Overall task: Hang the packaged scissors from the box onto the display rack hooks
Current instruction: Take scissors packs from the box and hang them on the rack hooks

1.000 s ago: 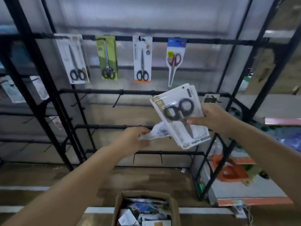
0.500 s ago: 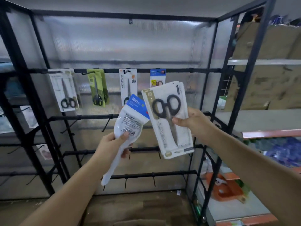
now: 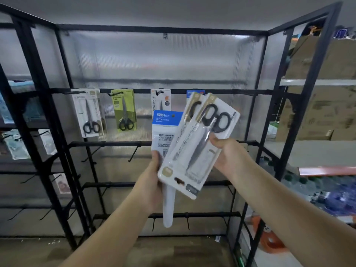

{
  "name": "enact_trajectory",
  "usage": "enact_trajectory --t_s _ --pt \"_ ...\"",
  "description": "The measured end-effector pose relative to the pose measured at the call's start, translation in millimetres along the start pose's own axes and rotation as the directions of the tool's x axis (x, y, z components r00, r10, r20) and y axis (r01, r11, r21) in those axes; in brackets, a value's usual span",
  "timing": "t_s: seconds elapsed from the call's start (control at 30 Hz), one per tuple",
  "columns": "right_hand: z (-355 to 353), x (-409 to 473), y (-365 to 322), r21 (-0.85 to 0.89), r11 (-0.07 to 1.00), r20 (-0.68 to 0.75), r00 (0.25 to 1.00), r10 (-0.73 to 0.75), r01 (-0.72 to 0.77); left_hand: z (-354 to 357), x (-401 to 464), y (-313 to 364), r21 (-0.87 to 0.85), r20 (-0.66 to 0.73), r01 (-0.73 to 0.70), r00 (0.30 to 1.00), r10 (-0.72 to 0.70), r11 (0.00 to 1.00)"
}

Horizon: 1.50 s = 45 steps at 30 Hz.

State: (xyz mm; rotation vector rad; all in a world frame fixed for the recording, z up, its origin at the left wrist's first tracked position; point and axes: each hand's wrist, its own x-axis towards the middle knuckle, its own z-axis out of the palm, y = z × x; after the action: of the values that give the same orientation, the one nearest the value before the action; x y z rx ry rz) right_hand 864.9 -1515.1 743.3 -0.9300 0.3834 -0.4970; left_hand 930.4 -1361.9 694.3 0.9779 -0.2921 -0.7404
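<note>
Packaged scissors, head view: four carded packs hung on the black wire rack's top bar. Left hand gripped a blue-topped white pack; right hand pinched two black-handled white packs. Lower hooks were unfilled.

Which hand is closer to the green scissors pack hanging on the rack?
Left. The left hand is below and right of the green cardboard scissors pack; the right hand, gripping white packs of black-handled scissors, is farther right.
</note>
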Motion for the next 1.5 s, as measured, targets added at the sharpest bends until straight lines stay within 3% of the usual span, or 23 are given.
enact_trajectory --t_s 0.13,0.27,0.37,0.43,0.5,0.57,0.6,0.63,0.67,0.7,0.77,0.83,1.0,1.13,1.23,1.33,1.5 --pt "5 7 5 0.206 0.978 -0.087 0.995 0.049 -0.03 4 -2 6 -0.067 0.117 -0.097 0.988 0.104 0.993" --pt "13 6 27 0.237 0.971 -0.063 0.997 0.047 -0.031 12 3 1 -0.002 0.021 -0.223 0.975 0.223 0.975" --pt "9 7 38 0.161 0.987 -0.025 0.999 0.025 -0.021 6 9 2 -0.015 -0.12 -0.27 0.956 0.267 0.963" --pt "-2 10 38 0.055 0.997 -0.123 0.991 0.054 -0.048 -4 10 8 0.04 -0.158 -0.267 0.95 0.27 0.963" --pt "-13 13 37 -0.2 0.978 -0.253 0.968 0.003 -0.055 -16 10 15 0.134 -0.158 -0.272 0.943 0.292 0.953" --pt "-18 13 32 -0.561 0.827 -0.283 0.931 -0.23 0.033 -30 9 21 0.267 -0.108 -0.282 0.941 0.32 0.921" --pt "-18 9 28 -0.745 0.654 -0.175 0.908 -0.381 0.13 -35 8 24 0.341 -0.068 -0.283 0.944 0.324 0.897" --pt "-17 6 24 -0.882 0.409 0.024 0.89 -0.456 0.233 -39 7 26 0.399 -0.025 -0.285 0.947 0.321 0.871" --pt "-15 2 21 -0.931 0.166 0.24 0.887 -0.393 0.325 -42 6 28 0.433 0.008 -0.28 0.952 0.307 0.857" --pt "-12 -3 18 -0.919 0.01 0.38 0.892 -0.247 0.394 -43 5 28 0.447 0.04 -0.274 0.957 0.288 0.851" --pt "-9 -4 20 -0.87 -0.144 0.478 0.878 -0.008 0.472 -44 5 27 0.432 0.073 -0.256 0.966 0.249 0.865" --pt "-7 -2 21 -0.849 -0.23 0.489 0.872 0.0 0.476 -42 5 24 0.384 0.088 -0.243 0.97 0.226 0.891" --pt "-10 -5 17 -0.871 -0.057 0.49 0.872 -0.022 0.488 -45 8 21 0.196 0.025 -0.177 0.984 0.175 0.964" --pt "-15 -3 12 -0.885 -0.014 0.463 0.88 -0.105 0.465 -33 13 16 -0.01 -0.038 -0.168 0.985 0.168 0.986" --pt "-19 -3 6 -0.868 0.282 0.37 0.912 -0.179 0.408 -15 13 17 -0.221 -0.058 -0.139 0.99 0.129 0.965" --pt "-19 -7 0 -0.76 0.579 0.237 0.955 -0.178 0.297 -3 12 16 -0.122 -0.03 -0.144 0.989 0.142 0.982" --pt "-17 -11 -8 -0.632 0.732 0.16 0.968 -0.195 0.252 13 11 2 -0.072 0.02 -0.163 0.986 0.165 0.984"
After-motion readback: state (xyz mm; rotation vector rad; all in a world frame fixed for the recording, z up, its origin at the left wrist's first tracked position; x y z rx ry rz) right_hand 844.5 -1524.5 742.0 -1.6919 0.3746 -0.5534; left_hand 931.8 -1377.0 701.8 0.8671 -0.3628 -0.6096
